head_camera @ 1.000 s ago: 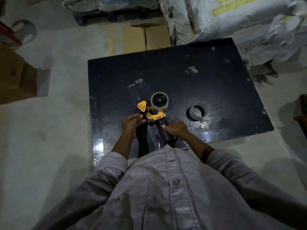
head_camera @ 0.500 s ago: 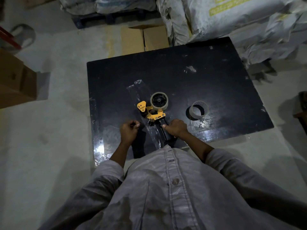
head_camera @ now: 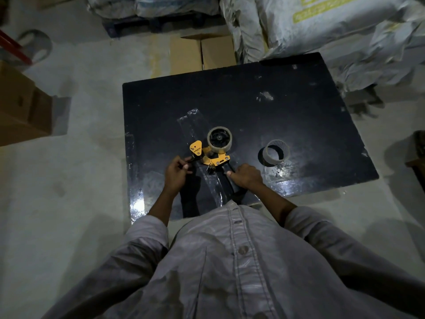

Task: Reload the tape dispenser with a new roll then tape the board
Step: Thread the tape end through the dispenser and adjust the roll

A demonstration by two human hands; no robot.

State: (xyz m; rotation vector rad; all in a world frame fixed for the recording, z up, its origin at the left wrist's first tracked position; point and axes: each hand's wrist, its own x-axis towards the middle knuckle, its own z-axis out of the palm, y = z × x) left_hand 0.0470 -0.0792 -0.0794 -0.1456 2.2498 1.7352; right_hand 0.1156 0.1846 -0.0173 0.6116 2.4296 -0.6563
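Observation:
A yellow tape dispenser [head_camera: 210, 156] lies on the black board [head_camera: 287, 116] near its front edge, with a tape roll [head_camera: 219, 138] seated on its wheel. My right hand [head_camera: 245, 176] grips the dispenser's black handle. My left hand [head_camera: 176, 172] pinches something dark at the dispenser's front end, just below the yellow flap; what exactly it holds is too dim to tell. A strip of clear tape [head_camera: 193, 125] runs along the board under the dispenser. A bare cardboard core [head_camera: 276, 153] stands on the board to the right.
The board lies on a pale concrete floor [head_camera: 69, 203]. Cardboard boxes [head_camera: 20, 107] stand at the left, a flattened carton [head_camera: 202, 52] behind the board, and large wrapped sacks [head_camera: 333, 26] crowd the back right corner.
My left hand drew back from the dispenser, then reached forward again to its front end. The right hand stayed on the handle.

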